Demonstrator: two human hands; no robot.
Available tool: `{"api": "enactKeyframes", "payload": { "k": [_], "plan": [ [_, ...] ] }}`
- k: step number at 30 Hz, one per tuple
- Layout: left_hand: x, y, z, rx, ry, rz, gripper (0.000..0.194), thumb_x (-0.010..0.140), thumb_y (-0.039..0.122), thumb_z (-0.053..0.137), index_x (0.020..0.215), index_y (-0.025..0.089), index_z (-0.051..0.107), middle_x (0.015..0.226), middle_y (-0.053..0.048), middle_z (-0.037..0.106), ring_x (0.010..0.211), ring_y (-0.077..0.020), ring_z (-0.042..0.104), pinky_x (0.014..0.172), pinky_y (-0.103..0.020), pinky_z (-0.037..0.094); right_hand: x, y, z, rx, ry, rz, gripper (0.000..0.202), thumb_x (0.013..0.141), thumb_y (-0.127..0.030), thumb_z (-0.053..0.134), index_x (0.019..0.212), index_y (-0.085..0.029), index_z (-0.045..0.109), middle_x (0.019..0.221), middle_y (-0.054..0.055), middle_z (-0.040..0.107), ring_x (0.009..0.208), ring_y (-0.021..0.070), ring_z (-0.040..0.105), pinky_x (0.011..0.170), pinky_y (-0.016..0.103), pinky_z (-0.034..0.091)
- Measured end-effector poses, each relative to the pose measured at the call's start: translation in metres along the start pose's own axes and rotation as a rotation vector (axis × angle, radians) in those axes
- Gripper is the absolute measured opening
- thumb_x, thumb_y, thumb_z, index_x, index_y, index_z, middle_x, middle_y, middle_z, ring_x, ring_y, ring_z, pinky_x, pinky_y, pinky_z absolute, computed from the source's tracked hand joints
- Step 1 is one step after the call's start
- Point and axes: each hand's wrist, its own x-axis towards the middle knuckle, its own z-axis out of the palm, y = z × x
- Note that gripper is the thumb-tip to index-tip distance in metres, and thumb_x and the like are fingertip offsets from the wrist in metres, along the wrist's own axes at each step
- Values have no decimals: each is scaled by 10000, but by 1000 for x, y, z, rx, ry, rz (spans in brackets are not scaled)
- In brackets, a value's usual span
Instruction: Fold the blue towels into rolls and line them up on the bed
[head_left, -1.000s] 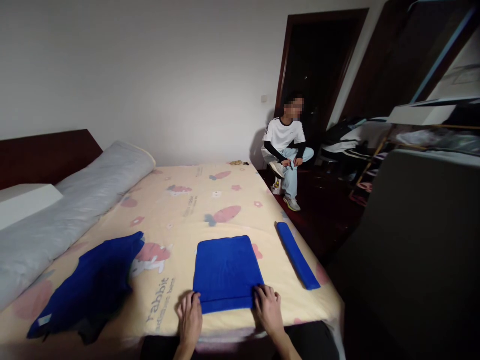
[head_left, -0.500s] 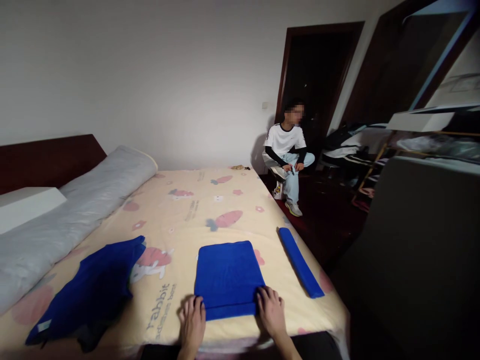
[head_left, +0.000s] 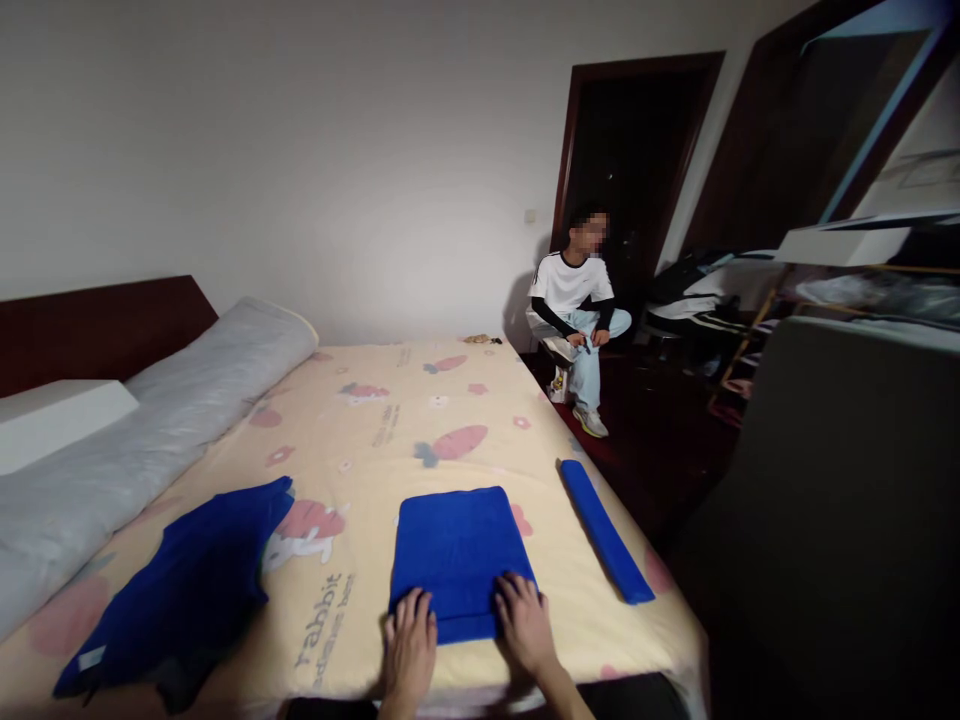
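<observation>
A blue cloth [head_left: 463, 535], folded into a rough square, lies flat on the bed in front of me. A narrow folded strip runs along its near edge. My left hand [head_left: 412, 625] rests on the near left corner of this strip, fingers laid on the fabric. Over the near right part lies my right hand [head_left: 523, 615], its fingers slightly bent and spread on the cloth. Right of the square is a blue cloth roll [head_left: 606, 532], long and narrow. On the left a crumpled blue cloth [head_left: 184, 590] with a small white label is spread loosely.
The bed [head_left: 367, 540] has a cream sheet printed with carrots and rabbits. A grey rolled quilt [head_left: 217, 390] and a white box [head_left: 60, 420] lie along the left side. A person [head_left: 571, 300] sits beyond the right edge. A dark panel [head_left: 832, 520] stands at right.
Both my hands have moved inward from the cloth's side edges onto its near folded strip. The roll and the crumpled cloth have stayed in place on the bed.
</observation>
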Motion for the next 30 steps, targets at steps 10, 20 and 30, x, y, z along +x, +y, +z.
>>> {"api": "enactKeyframes", "payload": {
  "k": [10, 20, 30],
  "plan": [
    [3, 22, 1, -167, -55, 175, 447, 900, 171, 336, 1264, 247, 584, 1327, -50, 608, 1237, -175, 516, 1030, -370, 399, -4, -28, -4, 151, -169, -200, 399, 942, -250, 357, 1250, -324, 599, 1315, 45, 597, 1186, 242, 504, 1004, 452, 342],
    [17, -48, -18, 38, 124, -176, 394, 939, 233, 314, 1149, 215, 647, 1228, -90, 658, 1161, -243, 568, 972, -478, 408, 14, 41, -17, -73, 54, 122, 406, 938, -311, 350, 1239, -260, 619, 1328, 120, 585, 1220, 314, 497, 974, 512, 355],
    [29, 39, 19, -169, -52, 142, 497, 841, 110, 333, 1250, 216, 593, 1312, -83, 605, 1213, -190, 545, 992, -356, 443, 17, -44, 9, 185, -232, -198, 455, 891, -218, 394, 1296, -344, 559, 1318, 31, 604, 1197, 231, 516, 1018, 449, 324]
  ]
}}
